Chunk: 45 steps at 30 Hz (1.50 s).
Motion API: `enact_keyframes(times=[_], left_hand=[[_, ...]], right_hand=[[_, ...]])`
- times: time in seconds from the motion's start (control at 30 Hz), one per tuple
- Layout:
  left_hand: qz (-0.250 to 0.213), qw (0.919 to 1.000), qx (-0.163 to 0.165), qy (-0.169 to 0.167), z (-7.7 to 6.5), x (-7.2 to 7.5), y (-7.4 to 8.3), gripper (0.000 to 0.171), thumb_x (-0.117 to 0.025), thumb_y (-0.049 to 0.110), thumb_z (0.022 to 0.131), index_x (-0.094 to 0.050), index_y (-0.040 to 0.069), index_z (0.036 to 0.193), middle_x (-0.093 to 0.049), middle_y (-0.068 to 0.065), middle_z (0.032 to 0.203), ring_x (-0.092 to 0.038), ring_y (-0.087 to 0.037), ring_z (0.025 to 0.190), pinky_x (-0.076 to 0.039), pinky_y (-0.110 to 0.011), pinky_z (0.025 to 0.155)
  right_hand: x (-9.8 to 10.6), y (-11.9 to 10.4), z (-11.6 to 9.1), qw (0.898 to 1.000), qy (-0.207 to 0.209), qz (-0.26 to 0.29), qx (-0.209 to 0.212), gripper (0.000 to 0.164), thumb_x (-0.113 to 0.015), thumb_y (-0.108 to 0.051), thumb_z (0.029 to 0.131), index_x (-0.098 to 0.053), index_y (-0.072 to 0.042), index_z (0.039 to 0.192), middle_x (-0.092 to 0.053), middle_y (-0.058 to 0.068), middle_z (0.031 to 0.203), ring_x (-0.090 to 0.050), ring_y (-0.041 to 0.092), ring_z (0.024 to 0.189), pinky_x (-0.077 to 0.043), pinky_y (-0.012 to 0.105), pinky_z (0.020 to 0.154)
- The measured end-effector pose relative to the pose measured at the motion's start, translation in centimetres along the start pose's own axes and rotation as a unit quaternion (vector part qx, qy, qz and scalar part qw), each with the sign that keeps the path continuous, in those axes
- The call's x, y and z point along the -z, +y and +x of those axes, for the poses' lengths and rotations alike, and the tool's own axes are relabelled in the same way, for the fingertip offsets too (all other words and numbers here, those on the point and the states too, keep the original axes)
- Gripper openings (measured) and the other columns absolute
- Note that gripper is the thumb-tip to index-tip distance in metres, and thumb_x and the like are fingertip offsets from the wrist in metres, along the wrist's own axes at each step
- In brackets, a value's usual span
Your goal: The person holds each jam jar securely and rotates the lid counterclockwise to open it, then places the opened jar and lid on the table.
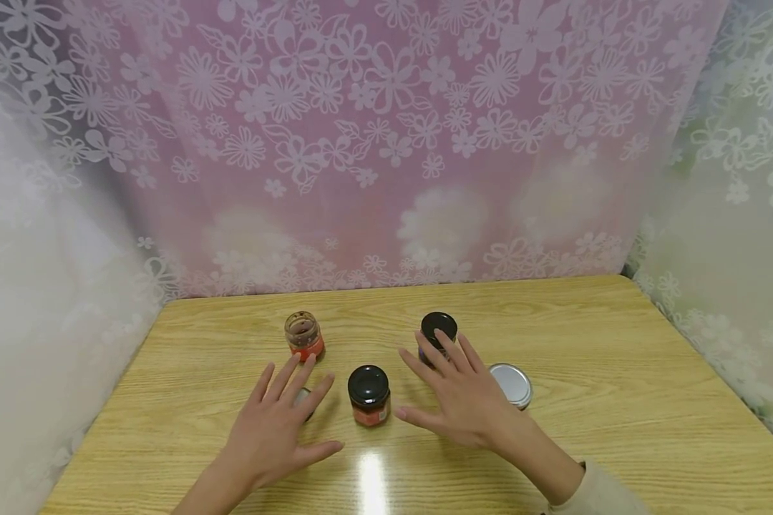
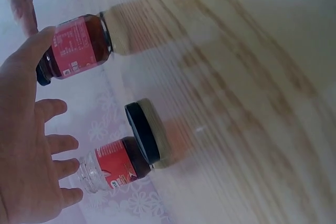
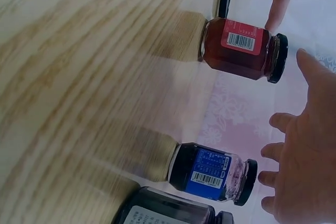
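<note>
Support for the middle jar (image 1: 369,395) comes from the table (image 1: 618,400) alone, as the left hand (image 1: 272,428) and right hand (image 1: 469,402) flank it with fingers spread apart, gripping nothing, while the lidless jar (image 1: 305,337) stands bare-mouthed near a loose lid (image 2: 144,132), probably its own.

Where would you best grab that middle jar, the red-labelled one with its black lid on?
I'd grip the red-labelled jar around its glass body, below the black lid, probably from the right: it stands upright, fairly straight-sided, with the right hand nearby.
</note>
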<state>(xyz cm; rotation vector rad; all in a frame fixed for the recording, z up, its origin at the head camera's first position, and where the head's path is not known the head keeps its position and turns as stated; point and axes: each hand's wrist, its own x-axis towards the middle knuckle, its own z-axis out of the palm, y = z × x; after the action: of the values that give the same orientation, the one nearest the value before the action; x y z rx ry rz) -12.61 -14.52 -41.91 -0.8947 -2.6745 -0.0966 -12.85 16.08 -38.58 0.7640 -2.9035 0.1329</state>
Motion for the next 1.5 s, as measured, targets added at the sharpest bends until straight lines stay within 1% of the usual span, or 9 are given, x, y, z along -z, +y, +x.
enact_keyframes(times=[0.13,0.37,0.63,0.77,0.97,1.13,1.27,1.37,1.5], left_hand=[[-0.007,1.0,0.001,0.005,0.2,-0.3,0.4,0.087,-0.042,0.081,0.079,-0.048,0.021,0.142,-0.03,-0.011,0.152,-0.025,-0.032,0.139,-0.02,-0.055,0.109],[-0.059,0.9969,0.042,-0.029,0.8,-0.3,1.6,0.093,-0.043,0.079,0.08,-0.039,0.015,0.148,-0.031,-0.012,0.152,-0.027,-0.033,0.138,-0.028,-0.052,0.106],[-0.142,0.9846,0.078,-0.067,1.8,-0.4,2.7,0.096,-0.054,0.074,0.079,-0.033,0.012,0.15,-0.033,-0.013,0.15,-0.033,-0.034,0.135,-0.038,-0.055,0.098],[-0.218,0.9671,0.103,-0.081,2.3,-0.8,3.1,0.097,-0.06,0.069,0.078,-0.031,0.01,0.15,-0.036,-0.013,0.148,-0.037,-0.035,0.132,-0.039,-0.055,0.097],[-0.334,0.9271,0.145,-0.088,2.9,-1.5,3.7,0.102,-0.068,0.064,0.076,-0.028,0.004,0.15,-0.037,-0.017,0.146,-0.038,-0.035,0.131,-0.036,-0.054,0.1],[-0.409,0.896,0.147,-0.09,3.6,-2.2,4.2,0.103,-0.075,0.051,0.078,-0.023,-0.002,0.149,-0.036,-0.021,0.146,-0.038,-0.035,0.131,-0.034,-0.056,0.101],[-0.475,0.8659,0.13,-0.087,4.1,-2.7,4.5,0.091,-0.078,0.04,0.078,-0.03,0.006,0.147,-0.049,-0.009,0.136,-0.048,-0.025,0.123,-0.038,-0.052,0.099],[-0.498,0.8544,0.124,-0.083,4.3,-3.2,4.6,0.081,-0.079,0.038,0.078,-0.036,0.013,0.142,-0.056,0.001,0.122,-0.054,-0.016,0.113,-0.042,-0.046,0.095],[-0.5,0.85,0.146,-0.079,4.2,-3.5,4.7,0.085,-0.08,0.04,0.076,-0.036,0.007,0.142,-0.058,-0.002,0.12,-0.055,-0.02,0.112,-0.042,-0.049,0.094]], right_hand=[[-0.2,0.1,-0.2,1.0,0.008,0.002,-0.001,0.079,-0.036,-0.074,0.087,-0.033,-0.026,0.15,-0.016,0.004,0.157,-0.01,0.031,0.143,0.001,0.05,0.113],[-0.2,-0.3,0.0,0.999,0.021,0.033,0.002,0.079,-0.033,-0.074,0.088,-0.031,-0.025,0.151,-0.018,0.003,0.157,-0.009,0.028,0.144,0.003,0.046,0.113],[-0.4,-0.8,0.2,0.999,0.022,0.044,0.002,0.079,-0.029,-0.074,0.089,-0.028,-0.026,0.152,-0.018,0.002,0.157,-0.009,0.027,0.144,-0.003,0.046,0.114],[-0.5,-1.0,0.4,0.999,0.019,0.047,0.002,0.08,-0.029,-0.075,0.088,-0.026,-0.028,0.152,-0.016,0.002,0.157,-0.009,0.025,0.144,-0.003,0.046,0.114],[-0.6,-1.4,0.7,0.998,0.013,0.058,0.003,0.079,-0.03,-0.076,0.088,-0.024,-0.03,0.152,-0.015,-0.001,0.157,-0.003,0.02,0.144,-0.004,0.046,0.114],[-0.8,-1.5,0.5,0.998,0.017,0.059,0.004,0.079,-0.03,-0.075,0.088,-0.025,-0.029,0.152,-0.014,-0.002,0.158,0.0,0.018,0.144,-0.006,0.047,0.114],[-1.0,-1.5,0.5,0.998,0.018,0.061,0.005,0.079,-0.03,-0.075,0.088,-0.027,-0.03,0.152,-0.014,-0.002,0.158,0.0,0.018,0.144,-0.006,0.047,0.114],[-1.1,-1.5,0.5,0.998,0.022,0.061,0.007,0.078,-0.03,-0.075,0.088,-0.027,-0.03,0.152,-0.015,-0.002,0.157,-0.001,0.018,0.144,-0.006,0.047,0.113],[-1.2,-1.4,0.5,0.998,0.032,0.059,0.015,0.078,-0.031,-0.074,0.089,-0.029,-0.028,0.151,-0.018,0.001,0.157,-0.003,0.02,0.144,-0.008,0.048,0.113]])
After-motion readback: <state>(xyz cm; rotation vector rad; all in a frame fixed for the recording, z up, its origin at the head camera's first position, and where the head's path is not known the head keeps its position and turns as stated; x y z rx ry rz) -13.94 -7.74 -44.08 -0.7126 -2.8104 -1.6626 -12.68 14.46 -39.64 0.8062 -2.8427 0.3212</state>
